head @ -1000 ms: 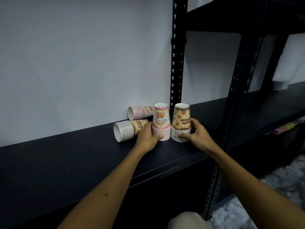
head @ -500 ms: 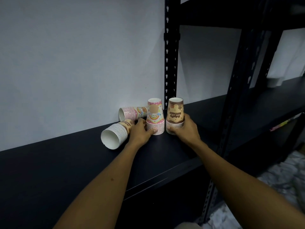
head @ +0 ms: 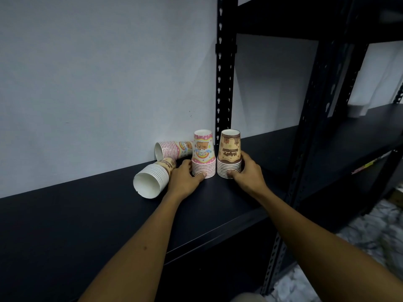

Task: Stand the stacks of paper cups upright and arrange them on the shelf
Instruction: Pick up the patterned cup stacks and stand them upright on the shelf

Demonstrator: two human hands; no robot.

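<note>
Pink cup stack (head: 202, 154) in left hand (head: 185, 179) grip, brown cup stack (head: 229, 154) in right hand (head: 248, 173) grip.

Shelf (head: 65, 225) front open — 2 toppled stacks (head: 152, 179) crowd left rear.

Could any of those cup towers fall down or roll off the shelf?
Maybe. The pink stack and brown stack stand mouth-down, close together, so a nudge from the left hand or right hand gripping them might tip one into the other. The brown lying stack rests right beside the left wrist with its open end toward the shelf front; a bump could roll it. The pink lying stack by the wall looks safer.
</note>
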